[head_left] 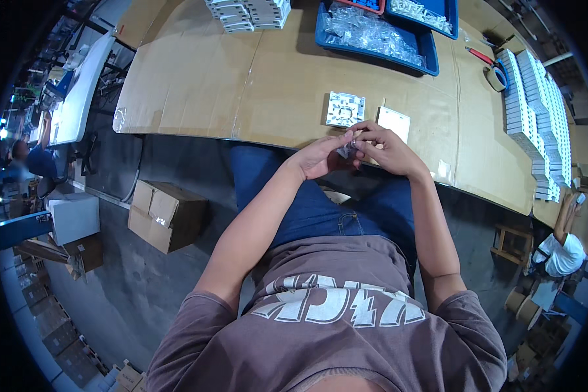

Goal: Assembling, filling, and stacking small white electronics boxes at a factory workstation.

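Observation:
Both hands meet just over the near edge of the cardboard-covered table. My left hand (315,157) pinches a small clear plastic piece, which looks like a little bag (344,151). My right hand (391,152) closes on the same piece from the other side, its fingers bent; what lies inside is too small to make out. Just beyond the fingers rests a white square plastic housing (345,109) with moulded parts facing up. To its right, partly behind my right hand, lies a flat white square panel (394,124).
At the back, a blue tray (431,65) holds many clear bags, with smaller trays beside it. White frames (251,13) are stacked back left. On the right are a tape roll (496,80), a red-handled tool (480,56) and tall stacks of white pieces (536,117). Another person (564,251) is far right.

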`<state>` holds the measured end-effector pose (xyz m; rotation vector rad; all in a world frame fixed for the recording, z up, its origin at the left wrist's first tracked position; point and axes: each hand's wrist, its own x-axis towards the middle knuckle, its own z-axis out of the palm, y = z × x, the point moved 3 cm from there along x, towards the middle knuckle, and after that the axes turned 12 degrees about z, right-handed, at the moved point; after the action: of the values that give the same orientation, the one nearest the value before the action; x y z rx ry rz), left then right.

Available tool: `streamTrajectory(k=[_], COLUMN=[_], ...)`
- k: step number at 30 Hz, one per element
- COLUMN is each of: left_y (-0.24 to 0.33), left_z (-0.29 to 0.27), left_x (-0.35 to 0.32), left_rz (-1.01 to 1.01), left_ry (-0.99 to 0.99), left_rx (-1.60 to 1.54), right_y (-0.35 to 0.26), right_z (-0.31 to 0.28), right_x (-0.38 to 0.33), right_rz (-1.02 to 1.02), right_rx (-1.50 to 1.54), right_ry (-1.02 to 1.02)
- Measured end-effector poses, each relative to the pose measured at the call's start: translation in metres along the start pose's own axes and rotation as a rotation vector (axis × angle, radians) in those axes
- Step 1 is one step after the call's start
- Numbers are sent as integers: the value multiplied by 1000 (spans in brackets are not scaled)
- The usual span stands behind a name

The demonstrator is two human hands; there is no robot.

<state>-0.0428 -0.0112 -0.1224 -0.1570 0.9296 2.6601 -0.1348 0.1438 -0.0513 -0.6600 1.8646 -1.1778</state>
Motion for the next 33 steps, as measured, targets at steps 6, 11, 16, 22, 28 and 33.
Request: streamTrajectory(k=[6,11,16,22,28,33], left_y=[2,-6,3,2,6,12], left_z=[2,-1,16,10,12,16], left_x=[-1,3,-3,-1,2,0], left_rz=[21,19,11,156,212,114], left_ry=[12,6,-63,-24,-37,-46], left_rx=[10,-13,-134,212,56,-82], right_y=[-3,-2,15,9,14,-10], right_z=[9,13,-3,-10,-17,-9], right_x=[-1,-1,4,0,5,0], right_rz=[107,-87,2,71,38,-33], right_rx=[100,-84,166,149,200,204], right_ry=[-71,-20,61,116,155,51])
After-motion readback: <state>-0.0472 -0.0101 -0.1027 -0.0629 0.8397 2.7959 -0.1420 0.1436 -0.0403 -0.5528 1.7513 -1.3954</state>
